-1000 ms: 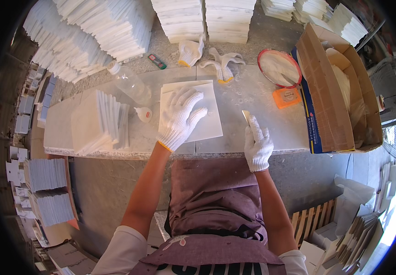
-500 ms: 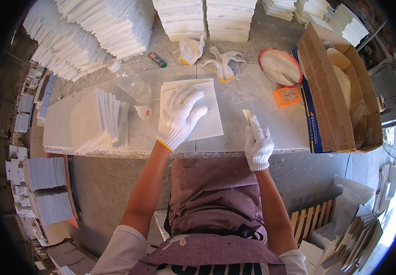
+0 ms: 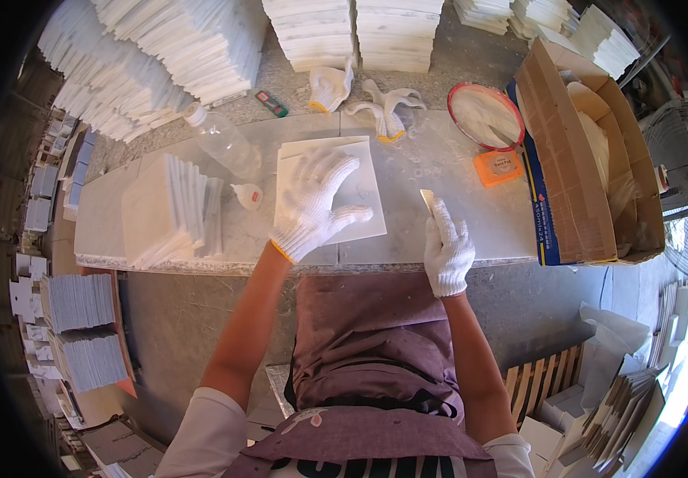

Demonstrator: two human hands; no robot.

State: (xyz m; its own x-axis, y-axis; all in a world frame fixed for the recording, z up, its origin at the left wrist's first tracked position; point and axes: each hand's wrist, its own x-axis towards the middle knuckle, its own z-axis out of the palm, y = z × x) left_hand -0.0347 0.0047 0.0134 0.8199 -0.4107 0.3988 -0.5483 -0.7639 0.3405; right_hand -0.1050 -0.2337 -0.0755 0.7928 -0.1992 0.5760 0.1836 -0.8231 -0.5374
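White square tiles [image 3: 364, 179] lie slightly offset, one on another, at the middle of the worktable [image 3: 407, 239]. My left hand [image 3: 318, 199], in a white knit glove, rests over them with fingers stretched and thumb spread wide. Right of the tiles, my gloved right hand [image 3: 448, 251] is closed around a small flat scraper blade [image 3: 427, 197], its pale tip pointing up past the fingers. The rest of that tool is hidden in the hand. Near my left hand stand a small white squeeze bottle [image 3: 246, 196] and a clear plastic bottle [image 3: 228, 147].
Leaning marble tiles [image 3: 164, 211] occupy the table's left. Two loose gloves [image 3: 388, 110], a red-rimmed bowl of white powder [image 3: 483, 115], an orange pad [image 3: 499, 169] and an open cardboard box [image 3: 571, 167] stand at the back and right. Tall tile stacks [image 3: 395, 36] rise behind.
My left hand's thumb has spread out to the right, away from the fingers, over the tiles. My right hand and the blade are almost where they were.
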